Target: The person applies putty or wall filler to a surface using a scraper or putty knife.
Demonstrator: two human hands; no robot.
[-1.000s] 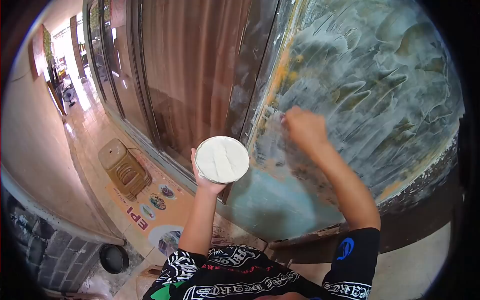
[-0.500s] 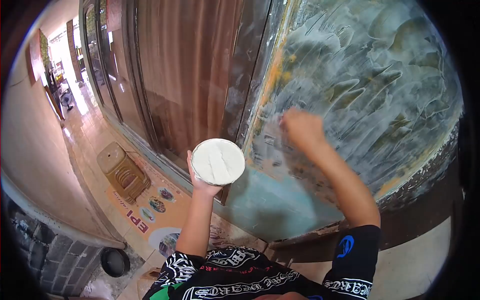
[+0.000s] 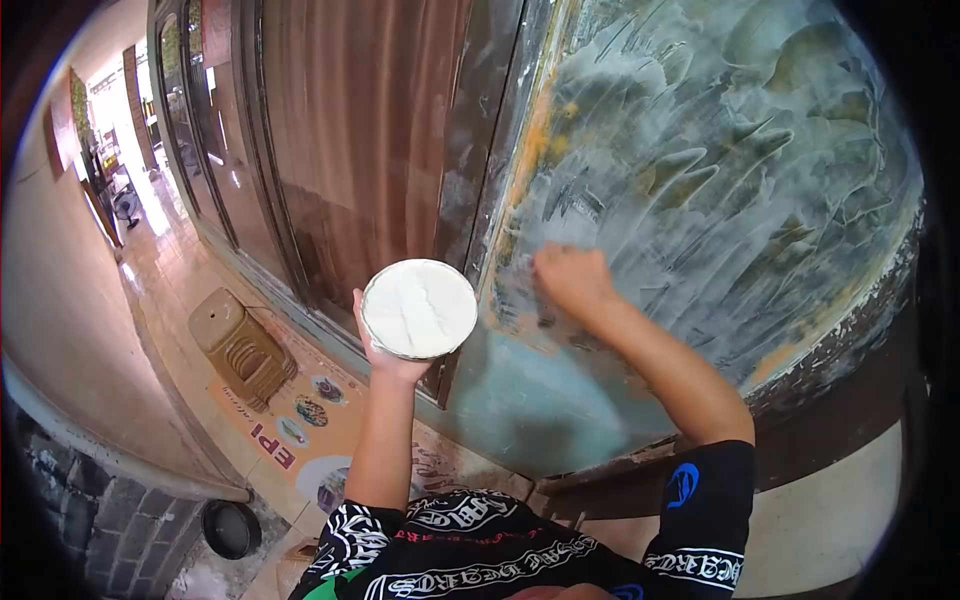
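Note:
My left hand (image 3: 393, 366) is wrapped round the underside and side of a round tub (image 3: 420, 308). White paste fills it to the rim, with a furrow across its surface. Against the wall panel (image 3: 690, 215), near its left edge, is my right hand (image 3: 577, 282). Its fingers are curled closed, and whatever they grip is hidden by the hand. Uneven grey-white smears cover the panel's upper part, with orange-yellow patches along its edge. Below them, a smooth pale blue-green strip (image 3: 530, 400) shows.
Left of the panel stands a dark-framed glass door (image 3: 360, 150) with a brown curtain behind it. A brown plastic stool (image 3: 240, 345) rests on a printed banner (image 3: 265, 410) on the floor. Lower left are a black round pan (image 3: 231, 529) and a grey block wall (image 3: 125, 525).
My right hand has moved down and a little left across the panel. The tub stays in my left hand, and the whole view has shifted slightly.

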